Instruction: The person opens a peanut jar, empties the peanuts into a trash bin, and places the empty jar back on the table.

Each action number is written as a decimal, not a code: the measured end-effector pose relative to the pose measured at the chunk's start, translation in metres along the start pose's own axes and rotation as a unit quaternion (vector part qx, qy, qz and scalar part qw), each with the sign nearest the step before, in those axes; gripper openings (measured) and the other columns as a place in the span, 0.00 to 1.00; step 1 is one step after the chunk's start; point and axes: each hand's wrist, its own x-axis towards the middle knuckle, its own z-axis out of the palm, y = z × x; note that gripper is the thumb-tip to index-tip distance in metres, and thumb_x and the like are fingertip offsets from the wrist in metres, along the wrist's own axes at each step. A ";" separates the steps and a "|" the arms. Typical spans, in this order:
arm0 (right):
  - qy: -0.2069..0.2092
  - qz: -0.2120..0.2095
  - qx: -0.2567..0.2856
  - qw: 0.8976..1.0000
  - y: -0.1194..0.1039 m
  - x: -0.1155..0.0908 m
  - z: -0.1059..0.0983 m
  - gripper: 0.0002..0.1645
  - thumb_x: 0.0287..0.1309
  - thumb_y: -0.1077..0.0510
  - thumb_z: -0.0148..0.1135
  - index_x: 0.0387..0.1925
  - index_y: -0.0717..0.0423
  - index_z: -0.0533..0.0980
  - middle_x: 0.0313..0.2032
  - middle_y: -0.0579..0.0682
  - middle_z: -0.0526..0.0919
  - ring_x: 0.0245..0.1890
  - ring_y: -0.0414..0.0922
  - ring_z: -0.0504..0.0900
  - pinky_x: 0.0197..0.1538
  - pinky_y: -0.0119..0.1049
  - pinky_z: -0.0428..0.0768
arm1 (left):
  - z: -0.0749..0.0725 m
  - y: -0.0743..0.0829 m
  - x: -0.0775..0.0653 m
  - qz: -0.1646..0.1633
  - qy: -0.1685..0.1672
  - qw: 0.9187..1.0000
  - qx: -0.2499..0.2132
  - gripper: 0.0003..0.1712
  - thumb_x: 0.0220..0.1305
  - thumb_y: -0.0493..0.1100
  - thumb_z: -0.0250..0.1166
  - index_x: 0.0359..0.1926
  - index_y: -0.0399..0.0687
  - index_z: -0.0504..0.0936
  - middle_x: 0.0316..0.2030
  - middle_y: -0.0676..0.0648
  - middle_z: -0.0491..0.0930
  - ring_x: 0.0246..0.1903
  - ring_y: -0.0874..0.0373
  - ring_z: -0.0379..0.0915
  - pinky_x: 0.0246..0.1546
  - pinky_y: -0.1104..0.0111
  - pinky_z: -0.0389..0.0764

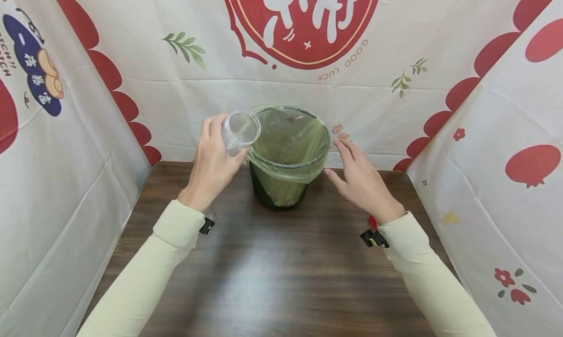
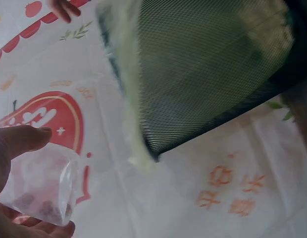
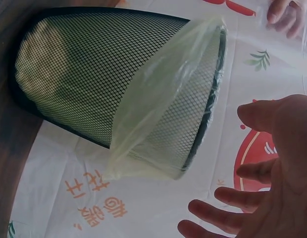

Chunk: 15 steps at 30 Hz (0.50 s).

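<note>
A black mesh wastebasket stands at the back of the table, lined with a thin yellow-green bin bag folded over its rim. At the rim's left side, my left hand grips a clear plastic jar, thumb on one side and fingers on the other. The jar's round mouth faces up and toward the head camera. Small dark patches show through the jar in the left wrist view; I cannot tell what they are. My right hand is just right of the basket, fingers spread, holding nothing.
The dark wood table runs forward to a white printed cloth hanging close behind the basket. More cloth walls enclose both sides. Each wrist carries a small black device.
</note>
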 end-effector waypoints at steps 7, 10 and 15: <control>0.008 -0.003 0.008 1.000 0.000 -0.012 0.011 0.50 0.76 0.48 0.64 0.86 0.58 0.51 0.81 0.66 0.58 0.81 0.66 0.61 0.75 0.70 0.68 | 0.006 -0.019 -0.025 -0.063 -0.020 0.998 -0.014 0.50 0.54 0.39 0.84 0.74 0.38 0.67 0.66 0.33 0.75 0.66 0.38 0.69 0.67 0.42 0.76; 0.010 -0.004 0.011 1.000 -0.001 -0.016 0.017 0.51 0.76 0.48 0.65 0.86 0.58 0.50 0.81 0.67 0.58 0.80 0.67 0.63 0.74 0.70 0.69 | 0.009 -0.027 -0.033 -0.090 -0.023 0.995 -0.022 0.50 0.54 0.40 0.84 0.75 0.39 0.68 0.67 0.35 0.77 0.67 0.39 0.67 0.66 0.42 0.75; 0.013 0.005 0.020 1.000 0.000 -0.024 0.028 0.52 0.75 0.47 0.66 0.86 0.57 0.50 0.82 0.66 0.57 0.76 0.70 0.67 0.71 0.72 0.71 | 0.018 -0.039 -0.050 -0.129 -0.044 0.990 -0.022 0.51 0.54 0.40 0.84 0.75 0.41 0.68 0.67 0.34 0.77 0.67 0.37 0.69 0.66 0.40 0.78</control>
